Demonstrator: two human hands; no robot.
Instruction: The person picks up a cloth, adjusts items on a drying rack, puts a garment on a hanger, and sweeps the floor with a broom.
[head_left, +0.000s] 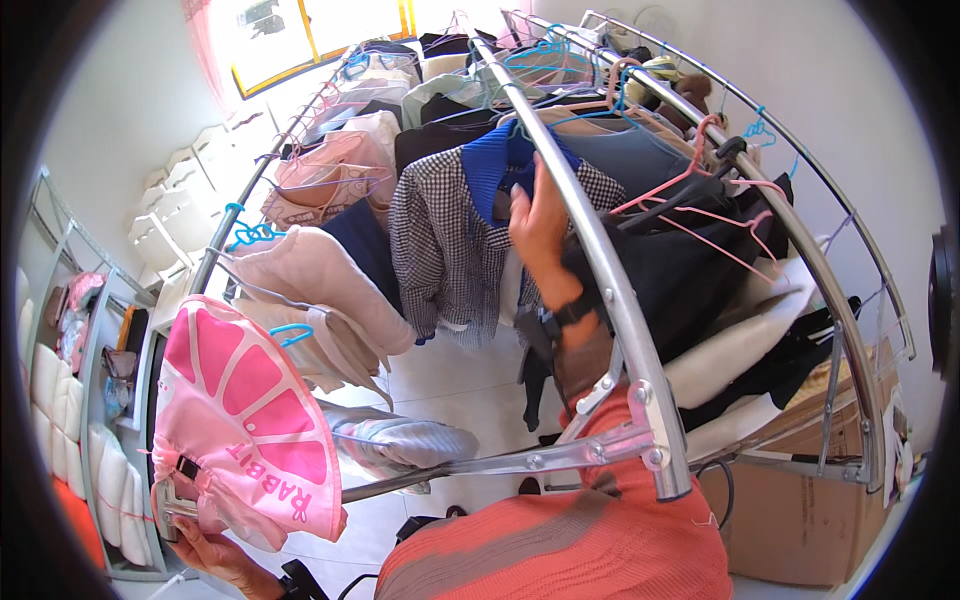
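My right hand (541, 214) is raised beside the blue ribbed collar (487, 161) of a black-and-white checked garment (442, 232), which hangs from a middle metal rail (551, 142). Its fingers are partly spread near the collar opening; whether they grip the fabric I cannot tell. My left hand (201, 551) is low at the left, at the metal end of the rack frame (176, 510), just under a pink sun hat (247, 420) with a citrus-slice pattern and a black buckle. Its grip is partly hidden. Dark garments (652, 277) hang to the right of my right forearm.
Crowded clothes hang on several curved-looking rails. Pink hangers (694, 176) stick out at the right, near a black hanger. A cardboard box (795, 502) stands low right. Shelves (105, 360) with folded items are at the left. A crossbar (525, 461) runs before my body.
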